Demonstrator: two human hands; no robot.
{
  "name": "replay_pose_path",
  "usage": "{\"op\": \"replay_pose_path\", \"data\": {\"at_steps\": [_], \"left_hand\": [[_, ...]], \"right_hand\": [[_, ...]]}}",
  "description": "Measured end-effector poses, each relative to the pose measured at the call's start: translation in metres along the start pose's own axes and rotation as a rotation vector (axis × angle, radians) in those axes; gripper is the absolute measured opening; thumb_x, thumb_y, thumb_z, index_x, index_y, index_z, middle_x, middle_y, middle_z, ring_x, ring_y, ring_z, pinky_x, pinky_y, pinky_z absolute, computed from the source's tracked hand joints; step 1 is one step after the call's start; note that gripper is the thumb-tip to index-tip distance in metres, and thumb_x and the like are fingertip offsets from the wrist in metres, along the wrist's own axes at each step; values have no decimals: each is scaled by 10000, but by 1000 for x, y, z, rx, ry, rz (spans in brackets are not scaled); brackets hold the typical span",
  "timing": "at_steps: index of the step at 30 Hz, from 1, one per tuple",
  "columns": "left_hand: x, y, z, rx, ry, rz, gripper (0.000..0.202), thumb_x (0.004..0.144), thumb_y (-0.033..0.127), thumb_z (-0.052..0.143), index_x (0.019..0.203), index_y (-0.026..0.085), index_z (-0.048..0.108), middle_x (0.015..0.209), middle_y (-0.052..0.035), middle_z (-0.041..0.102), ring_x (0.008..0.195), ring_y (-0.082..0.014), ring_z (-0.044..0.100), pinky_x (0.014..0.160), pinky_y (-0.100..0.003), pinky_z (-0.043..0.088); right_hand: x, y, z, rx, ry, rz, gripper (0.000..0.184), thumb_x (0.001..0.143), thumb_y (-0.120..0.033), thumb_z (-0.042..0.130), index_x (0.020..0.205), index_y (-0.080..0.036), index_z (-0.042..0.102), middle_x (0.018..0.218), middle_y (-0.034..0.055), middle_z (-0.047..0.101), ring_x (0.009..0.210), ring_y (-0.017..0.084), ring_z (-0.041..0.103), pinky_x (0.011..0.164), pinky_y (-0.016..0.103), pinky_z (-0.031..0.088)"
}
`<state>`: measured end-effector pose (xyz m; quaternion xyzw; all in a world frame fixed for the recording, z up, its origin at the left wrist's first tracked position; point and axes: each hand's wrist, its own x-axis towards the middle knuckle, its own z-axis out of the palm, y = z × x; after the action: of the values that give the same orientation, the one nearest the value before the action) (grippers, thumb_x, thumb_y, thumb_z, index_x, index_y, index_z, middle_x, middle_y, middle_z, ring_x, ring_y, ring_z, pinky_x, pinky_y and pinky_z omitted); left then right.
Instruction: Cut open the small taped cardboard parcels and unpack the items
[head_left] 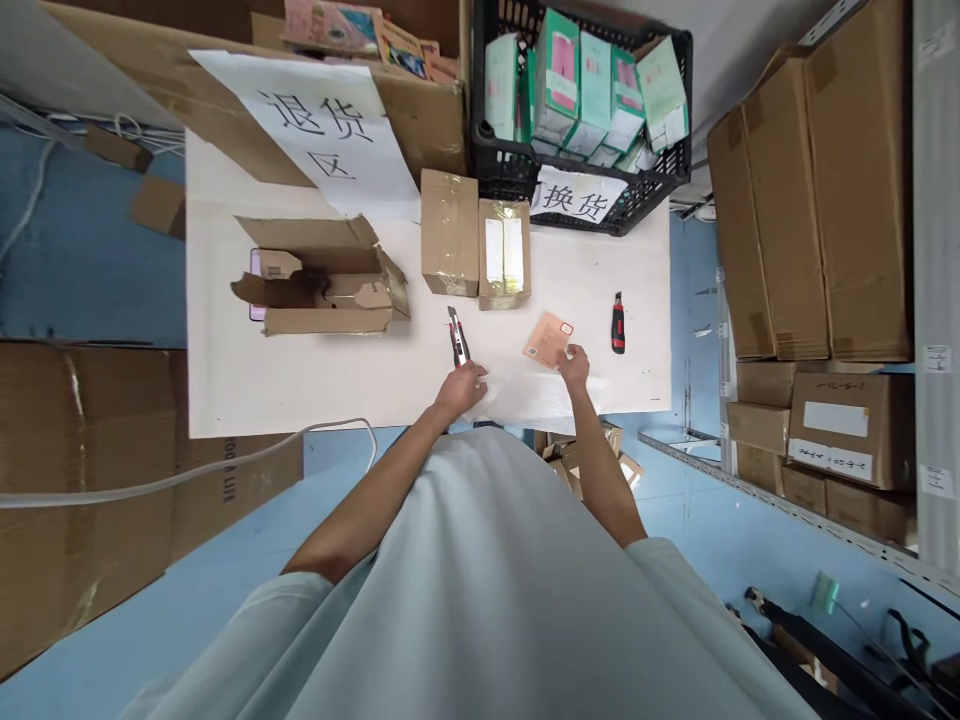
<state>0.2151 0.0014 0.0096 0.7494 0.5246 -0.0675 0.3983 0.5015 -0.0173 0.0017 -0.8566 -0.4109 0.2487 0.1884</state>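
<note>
The person's right hand (pixel 574 365) pinches one corner of a flat orange packet (pixel 547 338), which lies on the white table (pixel 570 280). Think of that packet as the middle of a clock. The right hand sits between four and five o'clock, and the left hand (pixel 462 388) is at eight. The left hand's fingers are bunched up by the edge of a thin white sheet (pixel 525 397), but I cannot tell if they pinch it. The sheet lies between six and seven o'clock. At nine o'clock is a silver and red cutter (pixel 457 338), just beside the left hand. Another cutter, a black and red one (pixel 617 325) (its tip points to twelve), lies at three.

Two small brown boxes (pixel 504 290) stand side by side near eleven. An open brown box (pixel 330 320) is between nine and ten. At twelve, a black crate (pixel 501 153) holds green and pink boxes (pixel 559 80).
</note>
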Motion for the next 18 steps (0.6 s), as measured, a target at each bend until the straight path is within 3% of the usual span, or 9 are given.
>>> {"op": "replay_pose_path", "data": {"at_steps": [2,5,8,11,15,18], "left_hand": [[-3,-9,-23,-91,81,0,332,958,210,646,1242,207,817,1287,-122,784,1089,-275,794,1109,-380,613],[-5,-23,-62,-263,224,-27,290,909,227,669,1163,214,808,1237,-86,796,947,-230,773,1014,-345,619],[-7,-35,-101,-412,367,-27,228,928,276,671,1119,199,770,1177,-63,795,898,-198,737,928,-306,605],[-12,-41,-139,-499,490,13,211,978,359,687,1094,193,743,1012,-31,755,855,-184,697,866,-286,584],[-27,-38,-182,-561,598,111,492,963,371,764,1423,204,718,1003,-4,721,806,-160,670,840,-275,571],[-39,-36,-206,-544,597,229,772,930,357,818,1660,245,592,925,36,696,764,-156,650,855,-283,561]], "right_hand": [[-14,-9,-8,6,-42,-17,390,1102,-499,632,1216,-160,789,1257,184,854,1088,261,819,967,372,649],[-40,-27,-18,43,-178,-143,325,1102,-481,674,1235,-222,818,1409,139,839,1350,273,763,1191,440,575],[-62,-49,-19,-19,-201,-238,258,1003,-437,816,1161,-234,832,1346,128,865,1321,307,779,1242,487,548],[-71,-80,-16,52,-159,-217,201,1021,-397,725,1033,-221,821,1211,136,888,1204,328,818,1129,461,622],[-69,-144,-10,329,31,-218,327,1017,-425,618,1162,-189,792,1253,158,865,1197,317,807,1134,460,621],[-68,-206,-2,595,110,-319,481,973,-480,669,1340,-177,738,1400,169,808,1239,301,782,1144,444,611]]}}
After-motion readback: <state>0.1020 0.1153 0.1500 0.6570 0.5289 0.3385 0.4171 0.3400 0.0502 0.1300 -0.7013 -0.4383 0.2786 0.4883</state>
